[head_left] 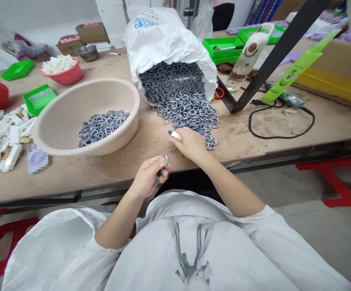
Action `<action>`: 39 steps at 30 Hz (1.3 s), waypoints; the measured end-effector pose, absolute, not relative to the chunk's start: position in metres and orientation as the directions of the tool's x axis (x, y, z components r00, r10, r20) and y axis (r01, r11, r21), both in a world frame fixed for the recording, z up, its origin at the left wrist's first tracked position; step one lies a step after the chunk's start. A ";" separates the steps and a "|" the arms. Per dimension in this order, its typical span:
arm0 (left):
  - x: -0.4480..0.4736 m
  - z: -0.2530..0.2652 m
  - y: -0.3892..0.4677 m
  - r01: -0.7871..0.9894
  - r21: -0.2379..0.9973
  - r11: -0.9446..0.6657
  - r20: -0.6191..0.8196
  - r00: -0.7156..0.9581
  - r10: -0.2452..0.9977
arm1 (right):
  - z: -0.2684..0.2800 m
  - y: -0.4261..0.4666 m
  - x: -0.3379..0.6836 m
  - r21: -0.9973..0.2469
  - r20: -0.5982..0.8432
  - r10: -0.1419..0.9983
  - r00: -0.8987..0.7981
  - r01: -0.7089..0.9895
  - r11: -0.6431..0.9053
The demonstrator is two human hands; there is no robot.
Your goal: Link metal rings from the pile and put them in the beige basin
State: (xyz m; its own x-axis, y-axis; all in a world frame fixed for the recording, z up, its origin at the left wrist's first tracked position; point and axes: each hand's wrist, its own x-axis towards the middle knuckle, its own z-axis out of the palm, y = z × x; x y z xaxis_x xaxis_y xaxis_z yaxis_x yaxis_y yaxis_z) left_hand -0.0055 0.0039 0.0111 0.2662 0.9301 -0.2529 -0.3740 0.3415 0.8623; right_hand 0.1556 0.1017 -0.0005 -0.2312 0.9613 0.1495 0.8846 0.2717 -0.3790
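Between the thumb and fingers of my left hand (147, 178) is a grey metal ring (166, 161), held just off the table's front edge; a second ring may sit behind it, I cannot tell. My right hand (192, 144) is closed around a small white stick with a dark tip (175, 134), its exact kind unclear. That hand is at the front of a heap of loose metal rings (190, 111), which spills from a white sack (169, 44) lying on its side. To the left, a large beige basin (60, 149) holds a smaller pile of similar rings (102, 126).
White pieces (11, 141) lie in a pile at the left, near a green tray (38, 99) and a pink bowl (72, 76). A dark metal bracket (263, 68), a black cable (280, 138) and a green-yellow strip (295, 72) occupy the right. Red stools stand below.
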 end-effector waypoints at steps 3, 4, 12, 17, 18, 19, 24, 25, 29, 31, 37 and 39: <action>-0.010 0.006 0.008 -0.351 0.874 0.335 -0.278 0.204 0.939 | 0.001 0.120 0.146 -0.226 0.068 0.970 -0.234 0.943 0.244; -0.011 0.005 0.009 -0.350 0.876 0.331 -0.285 0.177 0.942 | 0.001 0.123 0.143 -0.206 0.041 0.970 -0.240 0.948 0.243; -0.011 -0.002 0.020 -0.421 0.858 0.294 -0.307 0.039 0.951 | 0.002 0.089 0.149 -0.774 0.136 0.935 -0.326 0.554 0.306; 0.006 -0.009 0.020 -0.392 0.894 0.215 -0.219 0.035 0.975 | -0.009 0.045 0.138 -0.986 0.018 0.879 -0.477 -0.154 -0.064; 0.009 -0.009 0.019 -0.393 0.897 0.202 -0.204 0.038 0.978 | -0.011 0.040 0.136 -0.973 -0.003 0.881 -0.474 -0.202 -0.112; 0.011 -0.010 0.018 -0.394 0.899 0.190 -0.189 0.042 0.981 | -0.013 0.036 0.135 -0.967 -0.005 0.893 -0.450 -0.226 -0.120; 0.015 -0.007 0.012 -0.399 0.897 0.191 -0.175 0.076 0.982 | -0.008 0.034 0.143 -0.960 0.268 0.914 -0.305 -0.008 0.279; 0.016 -0.007 0.011 -0.400 0.893 0.204 -0.186 0.085 0.979 | -0.006 0.035 0.144 -0.937 0.322 0.901 -0.292 0.041 0.348; 0.018 -0.005 0.008 -0.399 0.868 0.294 -0.243 0.174 0.954 | -0.005 0.038 0.145 -0.938 0.330 0.917 -0.225 0.037 0.346; 0.018 -0.003 0.008 -0.403 0.859 0.316 -0.253 0.203 0.946 | -0.008 0.041 0.144 -0.974 0.227 0.946 -0.232 -0.038 0.224; 0.015 0.003 0.009 -0.430 0.859 0.279 -0.206 0.207 0.956 | -0.007 0.044 0.151 -0.979 0.203 0.962 -0.181 -0.046 0.198; 0.013 0.003 0.009 -0.441 0.856 0.270 -0.203 0.194 0.960 | -0.003 0.038 0.158 -0.942 0.299 0.916 -0.266 0.067 0.328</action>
State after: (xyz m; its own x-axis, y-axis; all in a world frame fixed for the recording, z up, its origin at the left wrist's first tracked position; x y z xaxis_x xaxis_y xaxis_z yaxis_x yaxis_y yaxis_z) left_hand 0.0135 0.0088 0.0026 0.1937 0.9598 -0.2032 -0.4406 0.2702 0.8561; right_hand 0.1575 0.0382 -0.0026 -0.2663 0.9162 0.2994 0.0674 0.3275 -0.9424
